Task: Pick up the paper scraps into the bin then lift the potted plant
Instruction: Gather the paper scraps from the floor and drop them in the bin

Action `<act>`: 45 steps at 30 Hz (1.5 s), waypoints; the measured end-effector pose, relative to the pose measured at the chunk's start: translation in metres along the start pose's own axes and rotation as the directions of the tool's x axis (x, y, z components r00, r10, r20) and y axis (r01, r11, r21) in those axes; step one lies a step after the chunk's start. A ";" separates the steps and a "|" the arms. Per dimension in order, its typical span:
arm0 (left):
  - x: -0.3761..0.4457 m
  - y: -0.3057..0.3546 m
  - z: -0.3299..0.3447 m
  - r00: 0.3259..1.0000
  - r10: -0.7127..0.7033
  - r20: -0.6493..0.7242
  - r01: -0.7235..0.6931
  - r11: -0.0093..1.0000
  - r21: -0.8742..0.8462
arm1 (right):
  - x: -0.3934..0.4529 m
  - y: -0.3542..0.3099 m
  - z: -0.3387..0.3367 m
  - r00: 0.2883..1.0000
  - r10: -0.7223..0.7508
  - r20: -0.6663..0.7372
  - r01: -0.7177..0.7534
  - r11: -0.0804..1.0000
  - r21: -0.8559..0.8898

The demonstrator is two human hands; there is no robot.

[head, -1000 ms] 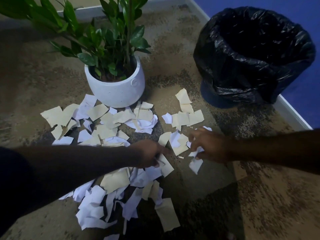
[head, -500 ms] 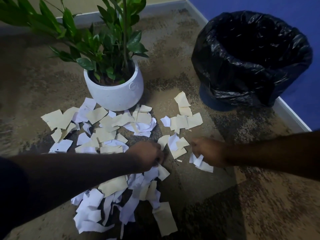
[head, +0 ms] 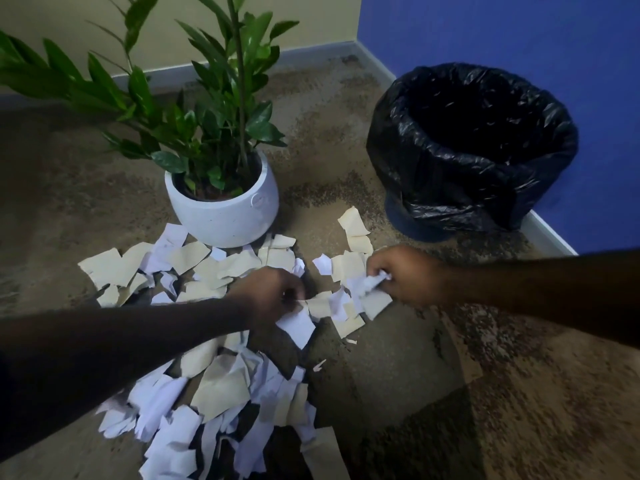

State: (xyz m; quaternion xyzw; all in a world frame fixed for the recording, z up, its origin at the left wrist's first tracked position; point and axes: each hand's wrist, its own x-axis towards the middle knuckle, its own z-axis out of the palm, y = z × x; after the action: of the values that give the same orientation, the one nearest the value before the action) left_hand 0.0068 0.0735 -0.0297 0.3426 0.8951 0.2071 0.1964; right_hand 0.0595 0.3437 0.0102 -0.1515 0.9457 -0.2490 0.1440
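Several white and cream paper scraps point(head: 221, 386) lie scattered on the floor in front of the potted plant point(head: 225, 206), a leafy green plant in a round white pot. The bin point(head: 474, 150), lined with a black bag, stands at the right by the blue wall. My left hand point(head: 270, 296) reaches over the middle of the scraps and pinches a white scrap point(head: 298, 327). My right hand point(head: 405, 275) grips a crumpled bunch of white scraps point(head: 367, 284) just above the floor, below the bin.
The mottled brown floor point(head: 485, 393) is bare to the right of the scraps. A cream wall point(head: 69, 15) and a blue wall point(head: 519, 29) meet in a corner behind the plant and bin, with a pale skirting board along both.
The camera has tilted up, showing more wall. My right hand has moved up towards the scraps near the bin and bunched its paper. My left hand still holds a white scrap.
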 end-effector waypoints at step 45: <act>0.109 0.166 -0.142 0.871 -0.218 -0.441 -0.208 0.649 -0.732 | -0.005 0.068 -0.205 0.550 0.547 -0.631 -0.047 0.774 0.631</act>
State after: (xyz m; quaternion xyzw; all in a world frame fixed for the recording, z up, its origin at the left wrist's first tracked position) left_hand -0.0501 0.2283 0.1499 0.1613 0.7444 0.6420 0.0877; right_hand -0.0216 0.4894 0.1475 0.1929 0.8074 -0.5174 -0.2080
